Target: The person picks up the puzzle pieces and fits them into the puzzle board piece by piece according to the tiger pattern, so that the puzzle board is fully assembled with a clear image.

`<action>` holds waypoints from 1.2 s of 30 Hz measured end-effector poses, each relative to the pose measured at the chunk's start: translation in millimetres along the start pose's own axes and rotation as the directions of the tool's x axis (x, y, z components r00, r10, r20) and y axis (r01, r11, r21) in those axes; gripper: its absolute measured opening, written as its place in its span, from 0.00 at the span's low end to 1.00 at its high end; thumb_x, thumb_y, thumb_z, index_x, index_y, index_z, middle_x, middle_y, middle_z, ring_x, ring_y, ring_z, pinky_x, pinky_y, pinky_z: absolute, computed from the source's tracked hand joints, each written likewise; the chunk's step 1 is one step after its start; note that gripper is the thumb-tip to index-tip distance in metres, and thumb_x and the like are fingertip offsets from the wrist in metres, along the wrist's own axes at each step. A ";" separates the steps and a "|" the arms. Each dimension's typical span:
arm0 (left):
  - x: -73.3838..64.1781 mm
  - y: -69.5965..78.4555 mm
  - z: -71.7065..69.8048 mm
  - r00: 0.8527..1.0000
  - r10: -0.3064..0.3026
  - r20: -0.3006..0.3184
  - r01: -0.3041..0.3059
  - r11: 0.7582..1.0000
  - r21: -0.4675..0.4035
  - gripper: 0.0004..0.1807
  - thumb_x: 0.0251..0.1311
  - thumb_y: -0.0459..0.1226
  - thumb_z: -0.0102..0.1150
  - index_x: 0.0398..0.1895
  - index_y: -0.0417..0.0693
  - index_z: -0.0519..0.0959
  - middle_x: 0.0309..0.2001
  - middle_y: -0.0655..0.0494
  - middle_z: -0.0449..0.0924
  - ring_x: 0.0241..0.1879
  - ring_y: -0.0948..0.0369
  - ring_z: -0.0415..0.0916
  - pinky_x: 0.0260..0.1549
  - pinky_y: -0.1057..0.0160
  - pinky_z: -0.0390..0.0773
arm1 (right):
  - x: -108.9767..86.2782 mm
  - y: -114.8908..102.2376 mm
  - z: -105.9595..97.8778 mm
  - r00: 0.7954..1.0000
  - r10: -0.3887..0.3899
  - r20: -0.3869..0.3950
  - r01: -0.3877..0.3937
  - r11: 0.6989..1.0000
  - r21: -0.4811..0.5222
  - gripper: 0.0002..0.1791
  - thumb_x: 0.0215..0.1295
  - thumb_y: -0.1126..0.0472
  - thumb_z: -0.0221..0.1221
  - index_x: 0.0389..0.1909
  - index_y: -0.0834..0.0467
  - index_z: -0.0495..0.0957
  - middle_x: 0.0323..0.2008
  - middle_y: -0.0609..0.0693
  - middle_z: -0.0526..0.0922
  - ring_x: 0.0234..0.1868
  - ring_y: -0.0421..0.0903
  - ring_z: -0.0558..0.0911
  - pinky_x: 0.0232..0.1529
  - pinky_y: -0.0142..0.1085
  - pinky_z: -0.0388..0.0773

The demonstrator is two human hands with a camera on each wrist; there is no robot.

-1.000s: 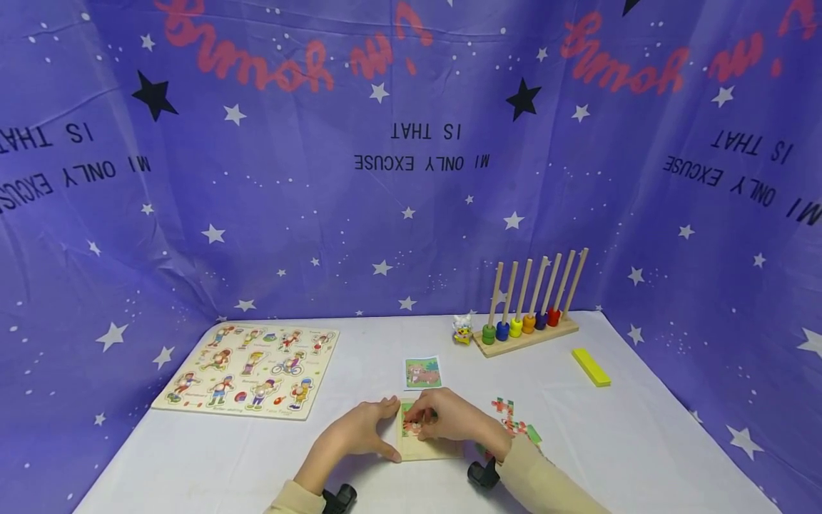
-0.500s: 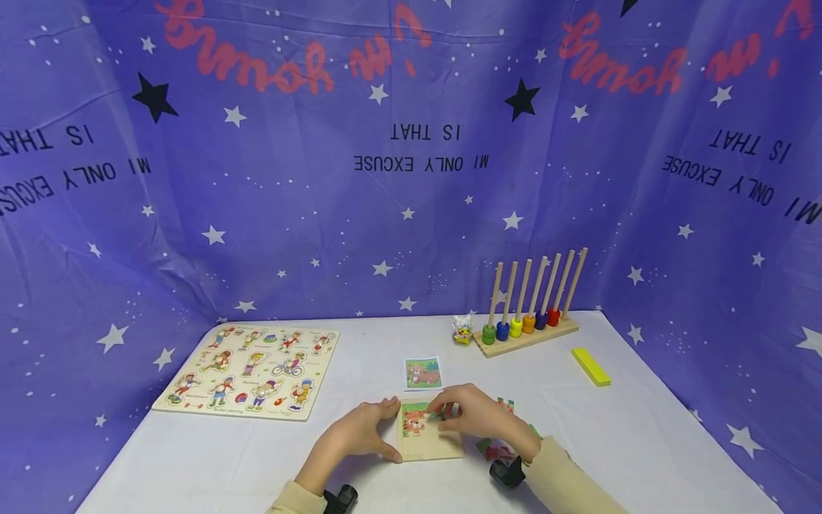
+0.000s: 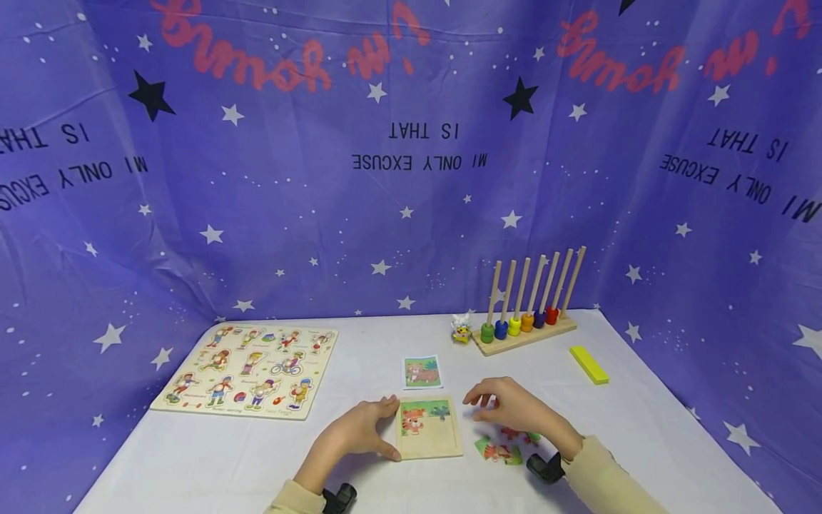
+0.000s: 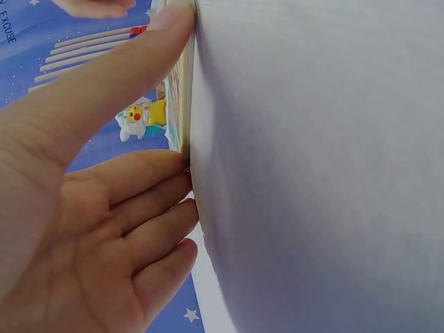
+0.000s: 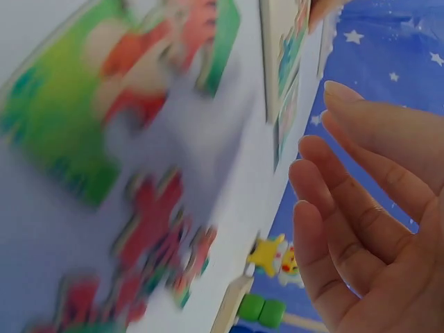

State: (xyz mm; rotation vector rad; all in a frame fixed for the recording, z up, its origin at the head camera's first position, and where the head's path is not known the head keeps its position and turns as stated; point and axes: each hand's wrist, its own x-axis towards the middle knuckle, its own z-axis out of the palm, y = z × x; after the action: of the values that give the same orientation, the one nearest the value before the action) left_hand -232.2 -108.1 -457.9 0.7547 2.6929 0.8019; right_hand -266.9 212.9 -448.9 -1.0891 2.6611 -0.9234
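My left hand [image 3: 367,430] rests at the left side of a small square wooden puzzle tray [image 3: 430,448]. In the left wrist view its thumb and fingertips touch the edge of the tray [image 4: 186,104], spread apart along it. Several pieces with a tiger's face [image 3: 413,422] and greenery lie along the tray's top and left; bare wood shows below them. To the right of the tray my right hand [image 3: 510,405] hovers with nothing in it, its fingers loosely bent. Loose jigsaw pieces [image 3: 497,452] lie on the cloth beneath it, large and blurred in the right wrist view [image 5: 149,218].
Behind the tray lies a picture card [image 3: 422,373]. A peg puzzle board [image 3: 247,371] is at the left. At the back right stand a rack of wooden rods [image 3: 526,341] with coloured beads and a small toy figure [image 3: 461,328]. A yellow block [image 3: 589,365] lies at the right.
My right hand has moved right, off the tray and over towards the loose pieces, uncovering the pieces at the tray's top right. My left hand stays at the tray's left edge.
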 end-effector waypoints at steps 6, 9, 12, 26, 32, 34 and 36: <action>0.1 0.0 0.8 1.000 -0.008 0.006 0.008 1.000 0.000 0.51 0.37 0.49 0.78 0.66 0.35 0.68 0.69 0.42 0.63 0.67 0.43 0.60 0.66 0.44 0.59 | -17.0 6.9 -10.3 0.998 0.058 0.012 -0.058 0.998 -0.023 0.13 0.57 0.63 0.67 0.45 0.58 0.83 0.39 0.47 0.84 0.36 0.45 0.80 0.35 0.34 0.79; -0.1 -0.3 1.0 1.000 -0.008 0.006 0.008 1.000 -0.001 0.51 0.36 0.49 0.78 0.65 0.34 0.68 0.68 0.42 0.63 0.67 0.43 0.61 0.66 0.45 0.59 | -23.7 10.2 -13.4 0.995 0.092 0.031 -0.091 0.996 -0.022 0.14 0.56 0.64 0.68 0.45 0.57 0.83 0.38 0.46 0.84 0.35 0.44 0.79 0.34 0.34 0.80; 0.4 -0.5 1.3 1.000 -0.004 0.005 0.004 1.000 0.002 0.51 0.36 0.49 0.77 0.65 0.34 0.68 0.68 0.42 0.64 0.67 0.44 0.61 0.66 0.45 0.60 | -30.0 12.5 -15.4 0.991 0.126 0.037 -0.125 0.992 -0.023 0.15 0.55 0.62 0.69 0.45 0.57 0.83 0.38 0.45 0.83 0.35 0.42 0.78 0.33 0.33 0.78; 1.1 -1.8 2.2 1.000 -0.012 -0.001 0.012 1.000 0.012 0.51 0.36 0.49 0.77 0.65 0.35 0.68 0.68 0.43 0.64 0.67 0.44 0.61 0.66 0.45 0.60 | -42.6 24.1 -14.1 0.982 0.191 0.006 -0.189 0.977 -0.099 0.15 0.51 0.55 0.72 0.38 0.54 0.81 0.29 0.43 0.78 0.28 0.40 0.74 0.26 0.31 0.73; 1.1 -2.3 2.8 1.000 -0.007 -0.003 0.007 1.000 0.009 0.51 0.36 0.49 0.78 0.65 0.34 0.68 0.68 0.43 0.64 0.67 0.44 0.61 0.66 0.45 0.60 | -42.0 21.1 -9.8 0.972 0.235 0.006 -0.234 0.970 -0.064 0.15 0.50 0.58 0.73 0.37 0.55 0.80 0.27 0.44 0.77 0.26 0.39 0.72 0.24 0.31 0.72; 1.1 -2.1 2.8 1.000 -0.007 -0.004 0.007 1.000 0.007 0.51 0.36 0.49 0.78 0.65 0.34 0.68 0.68 0.42 0.64 0.67 0.44 0.61 0.66 0.45 0.60 | -41.5 20.0 -9.3 0.971 0.241 0.007 -0.240 0.970 -0.038 0.15 0.50 0.60 0.73 0.38 0.56 0.79 0.26 0.45 0.77 0.25 0.39 0.72 0.24 0.31 0.71; 0.8 -1.7 2.5 1.000 -0.006 -0.005 0.007 1.000 0.005 0.51 0.36 0.49 0.78 0.65 0.34 0.68 0.68 0.42 0.64 0.67 0.44 0.61 0.66 0.45 0.60 | -41.0 19.1 -9.2 0.969 0.247 0.006 -0.247 0.969 -0.013 0.17 0.50 0.62 0.73 0.39 0.58 0.78 0.27 0.46 0.76 0.25 0.40 0.72 0.23 0.30 0.72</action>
State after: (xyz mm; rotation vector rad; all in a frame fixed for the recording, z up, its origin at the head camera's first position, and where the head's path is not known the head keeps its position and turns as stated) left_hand -232.7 -107.8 -460.9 0.7459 2.7014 0.7961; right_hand -251.2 255.5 -457.2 -0.7364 2.7178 -0.8527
